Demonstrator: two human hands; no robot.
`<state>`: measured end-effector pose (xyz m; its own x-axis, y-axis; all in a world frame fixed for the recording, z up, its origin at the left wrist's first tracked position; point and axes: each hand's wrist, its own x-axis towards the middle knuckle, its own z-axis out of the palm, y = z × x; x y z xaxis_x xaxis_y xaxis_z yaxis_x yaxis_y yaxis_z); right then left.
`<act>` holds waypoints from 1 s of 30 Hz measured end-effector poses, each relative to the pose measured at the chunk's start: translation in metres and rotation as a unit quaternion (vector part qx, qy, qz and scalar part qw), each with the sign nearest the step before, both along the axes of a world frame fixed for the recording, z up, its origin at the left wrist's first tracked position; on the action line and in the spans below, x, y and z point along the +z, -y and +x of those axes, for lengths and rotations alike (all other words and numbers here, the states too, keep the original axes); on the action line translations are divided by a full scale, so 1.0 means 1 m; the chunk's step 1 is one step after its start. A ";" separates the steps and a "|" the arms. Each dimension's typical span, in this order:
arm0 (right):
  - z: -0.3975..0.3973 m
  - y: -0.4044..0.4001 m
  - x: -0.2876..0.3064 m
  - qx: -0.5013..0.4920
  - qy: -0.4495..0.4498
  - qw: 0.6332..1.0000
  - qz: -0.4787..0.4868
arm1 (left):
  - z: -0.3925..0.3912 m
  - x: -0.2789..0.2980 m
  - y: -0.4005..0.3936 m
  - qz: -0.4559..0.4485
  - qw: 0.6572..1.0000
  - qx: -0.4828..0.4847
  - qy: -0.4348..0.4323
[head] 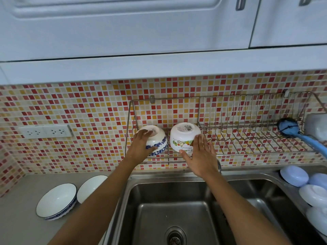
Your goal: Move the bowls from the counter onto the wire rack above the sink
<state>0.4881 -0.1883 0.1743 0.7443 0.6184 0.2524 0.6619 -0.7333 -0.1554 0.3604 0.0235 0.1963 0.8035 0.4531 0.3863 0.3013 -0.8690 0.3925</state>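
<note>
A wire rack (247,138) hangs on the tiled wall above the sink. Two bowls sit upside down at its left end. My left hand (141,147) grips the blue-patterned white bowl (158,140) on the far left. Just to its right stands a white cartoon-print bowl (184,138); my right hand (201,156) touches its right side with the fingers spread. On the counter at the lower left, two blue-rimmed white bowls rest upright: one nearer the front (56,200), the other (90,186) partly hidden by my left forearm.
A double steel sink (169,209) lies below the rack. A blue brush (290,128) and a white container (316,126) occupy the rack's right end. Several pale plastic bowls (300,179) are stacked at the sink's right edge. Wall sockets (46,131) sit at the left.
</note>
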 end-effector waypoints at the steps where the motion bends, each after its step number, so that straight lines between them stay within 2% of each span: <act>1: 0.000 0.000 0.000 0.007 0.004 1.000 0.000 | -0.002 -0.003 0.001 0.004 1.000 0.009 0.012; 3: 0.000 0.000 -0.001 0.015 0.010 1.000 0.004 | -0.006 -0.010 0.005 0.038 0.999 0.030 0.009; 7: 0.002 0.000 -0.003 0.005 0.010 1.000 0.012 | -0.020 -0.028 0.016 0.126 0.989 0.050 -0.052; 11: 0.002 0.002 -0.006 0.001 0.031 0.999 0.041 | -0.045 -0.045 0.028 0.155 0.984 0.060 -0.064; 14: -0.011 0.005 -0.015 -0.002 0.055 0.992 0.114 | -0.076 -0.060 0.034 0.154 0.983 0.046 -0.086; 16: -0.032 0.007 -0.031 -0.008 0.043 0.984 0.170 | -0.101 -0.076 0.033 0.113 0.990 0.034 -0.074; 19: -0.093 0.000 -0.072 0.003 -0.039 0.969 0.243 | -0.152 -0.109 0.015 0.019 0.992 0.081 -0.099; 22: -0.149 -0.021 -0.128 0.014 -0.127 0.971 0.204 | -0.203 -0.141 -0.013 -0.078 0.979 0.151 -0.114; 26: -0.202 -0.076 -0.173 0.089 -0.255 0.948 0.169 | -0.247 -0.174 -0.057 -0.247 0.932 0.265 -0.018; 30: -0.236 -0.150 -0.161 0.079 -0.361 0.918 0.140 | -0.255 -0.186 -0.097 -0.346 0.886 0.308 0.029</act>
<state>0.2520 -0.0379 0.0131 0.6871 0.7187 -0.1065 0.4059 -0.5013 -0.7642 0.1053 0.1202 0.0102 0.3090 0.9432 -0.1218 0.5964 -0.0924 0.7974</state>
